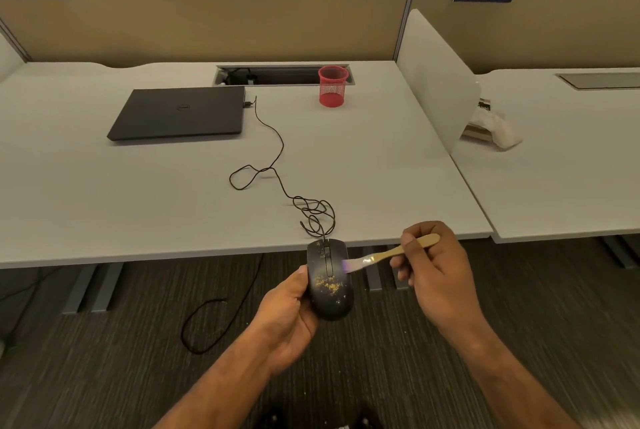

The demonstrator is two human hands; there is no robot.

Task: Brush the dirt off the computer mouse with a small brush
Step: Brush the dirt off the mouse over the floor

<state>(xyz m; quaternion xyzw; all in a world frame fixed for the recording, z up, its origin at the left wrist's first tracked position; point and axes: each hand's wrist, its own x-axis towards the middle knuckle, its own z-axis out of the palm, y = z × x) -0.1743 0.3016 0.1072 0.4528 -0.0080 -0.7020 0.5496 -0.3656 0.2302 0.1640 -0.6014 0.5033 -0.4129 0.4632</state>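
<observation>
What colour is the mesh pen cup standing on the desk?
Red, seen clearly in the head view: mesh pen cup.

Black corded mouse, speckled with yellow dirt, held off the desk edge, wooden-handled brush bristles touching its right side

Left hand grips dirty mouse — right hand holds brush, bristles touching.

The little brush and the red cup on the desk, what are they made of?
The brush in the right hand looks like it has a pale wooden handle, plain and unpainted, with soft whitish bristles; they could be plastic fibres. The red cup looks like painted metal mesh: you can see through its tiny holes.
</observation>
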